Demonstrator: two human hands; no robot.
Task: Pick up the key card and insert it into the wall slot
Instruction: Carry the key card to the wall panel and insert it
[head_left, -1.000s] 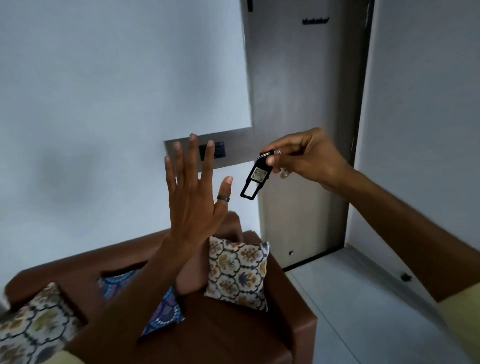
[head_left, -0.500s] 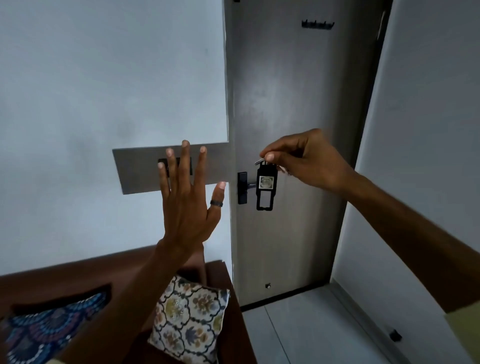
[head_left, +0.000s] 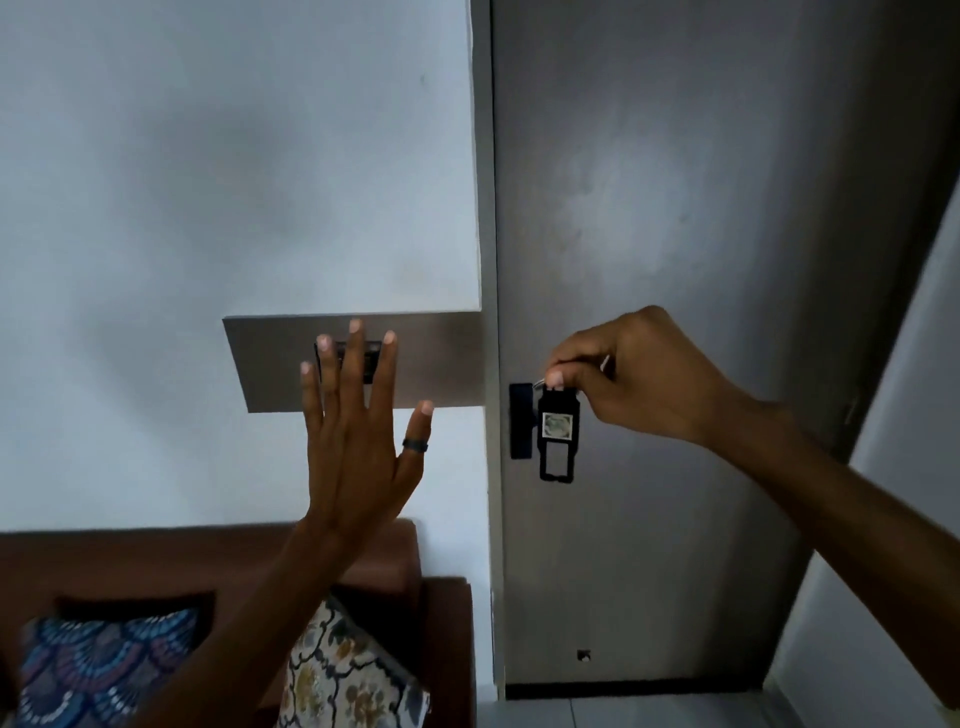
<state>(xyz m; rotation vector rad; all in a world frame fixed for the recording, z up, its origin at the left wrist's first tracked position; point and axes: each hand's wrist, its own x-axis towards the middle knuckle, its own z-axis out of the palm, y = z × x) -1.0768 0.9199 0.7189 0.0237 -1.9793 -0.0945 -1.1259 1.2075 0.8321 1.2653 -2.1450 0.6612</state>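
Observation:
My right hand (head_left: 631, 376) pinches the top of the black key card tag (head_left: 557, 435), which hangs straight down with a small pale sticker on it. The tag sits just right of a narrow black wall slot unit (head_left: 521, 421) on the grey panel, close to it or touching. My left hand (head_left: 358, 431) is raised flat with fingers spread, a dark ring on the thumb. It covers most of a dark switch plate (head_left: 371, 358) on the horizontal grey strip (head_left: 441, 358).
A brown sofa (head_left: 395, 561) stands below left against the white wall, with a blue patterned cushion (head_left: 104, 670) and a cream floral cushion (head_left: 343, 675). The tall grey door panel (head_left: 675, 208) fills the middle. A pale wall (head_left: 914, 467) closes the right side.
The view has risen and moved closer to the wall. My right hand carried the hanging key card left to the black slot unit. My left hand stayed raised and spread.

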